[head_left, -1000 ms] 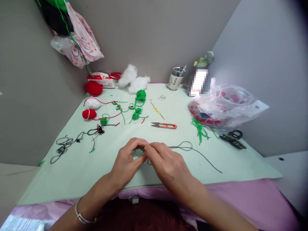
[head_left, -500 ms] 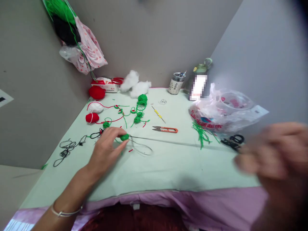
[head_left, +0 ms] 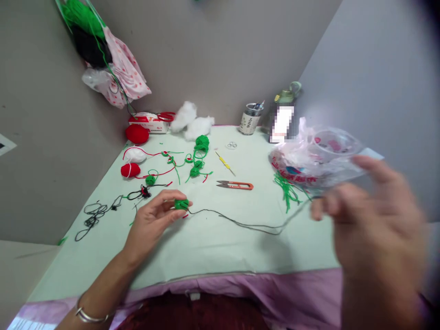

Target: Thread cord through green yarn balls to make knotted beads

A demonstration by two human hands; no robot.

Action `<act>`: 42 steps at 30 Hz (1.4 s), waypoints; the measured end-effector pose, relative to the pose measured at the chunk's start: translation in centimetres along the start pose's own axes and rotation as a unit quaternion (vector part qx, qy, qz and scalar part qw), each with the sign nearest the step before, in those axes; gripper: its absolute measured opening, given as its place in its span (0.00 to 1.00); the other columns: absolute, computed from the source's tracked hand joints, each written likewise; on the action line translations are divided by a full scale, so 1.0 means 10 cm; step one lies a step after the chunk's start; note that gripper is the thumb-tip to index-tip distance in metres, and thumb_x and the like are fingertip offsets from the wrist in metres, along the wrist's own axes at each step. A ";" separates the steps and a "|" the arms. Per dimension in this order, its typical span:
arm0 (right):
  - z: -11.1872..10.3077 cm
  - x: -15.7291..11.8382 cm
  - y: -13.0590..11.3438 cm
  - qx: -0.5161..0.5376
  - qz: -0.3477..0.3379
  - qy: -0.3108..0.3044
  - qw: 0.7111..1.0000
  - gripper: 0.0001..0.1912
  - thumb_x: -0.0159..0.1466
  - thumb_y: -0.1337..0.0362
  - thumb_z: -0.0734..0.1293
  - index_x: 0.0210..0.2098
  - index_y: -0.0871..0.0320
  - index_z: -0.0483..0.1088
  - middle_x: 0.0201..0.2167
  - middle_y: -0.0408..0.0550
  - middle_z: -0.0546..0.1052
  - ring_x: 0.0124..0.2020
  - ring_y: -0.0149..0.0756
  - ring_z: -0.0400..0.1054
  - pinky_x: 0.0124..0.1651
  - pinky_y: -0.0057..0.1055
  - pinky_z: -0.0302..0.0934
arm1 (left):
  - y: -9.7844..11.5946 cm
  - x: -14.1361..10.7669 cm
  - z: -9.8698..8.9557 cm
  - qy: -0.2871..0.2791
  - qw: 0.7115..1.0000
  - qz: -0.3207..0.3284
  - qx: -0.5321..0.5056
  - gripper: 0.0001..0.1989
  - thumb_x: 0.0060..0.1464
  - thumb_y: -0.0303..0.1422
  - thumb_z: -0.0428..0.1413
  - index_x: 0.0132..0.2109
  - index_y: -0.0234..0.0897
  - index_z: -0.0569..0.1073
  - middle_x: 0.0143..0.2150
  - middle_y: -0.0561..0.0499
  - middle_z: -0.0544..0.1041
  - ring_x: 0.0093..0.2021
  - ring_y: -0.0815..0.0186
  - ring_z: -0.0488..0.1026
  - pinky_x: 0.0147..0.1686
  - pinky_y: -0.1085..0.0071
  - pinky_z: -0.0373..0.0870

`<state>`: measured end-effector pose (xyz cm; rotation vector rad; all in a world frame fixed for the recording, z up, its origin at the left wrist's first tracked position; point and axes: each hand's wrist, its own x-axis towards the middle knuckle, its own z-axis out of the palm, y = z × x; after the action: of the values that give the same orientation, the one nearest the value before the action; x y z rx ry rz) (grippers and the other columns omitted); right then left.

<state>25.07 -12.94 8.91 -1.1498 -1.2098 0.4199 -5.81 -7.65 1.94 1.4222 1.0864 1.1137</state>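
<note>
My left hand (head_left: 153,220) pinches a small green crocheted piece (head_left: 181,204) over the left middle of the table. From that piece a dark thread (head_left: 247,225) runs slack to the right, up to my right hand (head_left: 371,220). The right hand is blurred; its thumb and a finger are closed at the thread's end, and another finger is raised. Whether a needle is there cannot be made out. Orange thread snips (head_left: 235,185) and a yellow crochet hook (head_left: 225,163) lie beyond the thread.
Red yarn balls (head_left: 137,134), tangled black thread (head_left: 92,215) and small green pieces (head_left: 195,171) lie left. White stuffing (head_left: 199,127), a pen can (head_left: 250,119) and a bottle (head_left: 283,114) stand behind. A plastic bag (head_left: 309,156) and green yarn scraps (head_left: 286,190) lie right.
My right hand has moved left, and the thread, taut before, now sags. The green piece in my left hand has shifted slightly right and nearer to me, showing more of it.
</note>
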 end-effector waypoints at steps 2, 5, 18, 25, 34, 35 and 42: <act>0.20 -0.14 0.05 -0.004 0.028 -0.103 0.994 0.18 0.70 0.68 0.62 0.57 0.49 0.68 0.20 0.37 0.68 0.22 0.31 0.65 0.28 0.30 0.65 | 0.02 -0.04 0.10 -0.032 0.999 -0.028 -0.033 0.12 0.55 0.35 0.63 0.47 0.42 0.75 0.49 0.48 0.78 0.50 0.58 0.77 0.50 0.65 0.73; 0.56 -0.38 0.14 -0.074 0.016 -0.232 0.970 0.14 0.71 0.68 0.58 0.50 0.55 0.72 0.25 0.41 0.71 0.26 0.31 0.67 0.33 0.30 0.64 | 0.03 -0.09 0.19 -0.079 0.993 -0.058 -0.058 0.14 0.57 0.34 0.62 0.50 0.42 0.74 0.49 0.46 0.79 0.54 0.56 0.76 0.54 0.62 0.73; 0.96 -0.63 0.29 -0.130 -0.080 -0.215 0.965 0.05 0.67 0.70 0.65 0.42 0.58 0.71 0.28 0.43 0.69 0.29 0.31 0.66 0.34 0.28 0.61 | -0.01 -0.15 0.35 -0.059 0.982 0.155 0.085 0.16 0.61 0.26 0.56 0.54 0.46 0.74 0.49 0.48 0.74 0.52 0.65 0.73 0.53 0.69 0.72; 0.90 -0.57 0.22 -0.085 -0.013 -0.246 0.965 0.08 0.66 0.73 0.64 0.32 0.58 0.72 0.27 0.42 0.69 0.29 0.29 0.65 0.34 0.26 0.59 | 0.03 -0.13 0.31 -0.077 0.954 0.231 0.174 0.15 0.60 0.25 0.58 0.52 0.44 0.75 0.47 0.47 0.75 0.49 0.63 0.74 0.49 0.66 0.74; 0.89 -0.62 0.13 0.002 0.117 -0.296 0.948 0.07 0.63 0.72 0.65 0.29 0.58 0.70 0.25 0.40 0.67 0.28 0.28 0.62 0.32 0.25 0.58 | 0.02 -0.16 0.44 -0.043 0.977 0.157 0.141 0.12 0.57 0.27 0.60 0.49 0.41 0.75 0.43 0.48 0.76 0.41 0.65 0.75 0.41 0.70 0.75; 0.90 -0.64 0.15 -0.001 0.109 -0.286 0.952 0.07 0.63 0.72 0.65 0.29 0.58 0.71 0.25 0.40 0.67 0.28 0.28 0.62 0.32 0.25 0.58 | 0.01 -0.17 0.46 -0.041 0.980 0.150 0.126 0.12 0.57 0.27 0.60 0.48 0.42 0.75 0.43 0.49 0.76 0.41 0.65 0.75 0.41 0.70 0.75; 0.91 -0.69 0.19 -0.025 0.052 -0.247 0.967 0.07 0.63 0.73 0.65 0.30 0.58 0.70 0.24 0.39 0.65 0.26 0.27 0.62 0.32 0.26 0.57 | 0.01 -0.21 0.44 -0.066 0.993 0.087 0.034 0.13 0.59 0.28 0.58 0.50 0.45 0.75 0.49 0.48 0.74 0.50 0.65 0.74 0.49 0.72 0.74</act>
<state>15.12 -13.34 3.08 -1.1917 -1.6003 0.7933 -1.84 -10.43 1.46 1.6467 0.9286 1.0963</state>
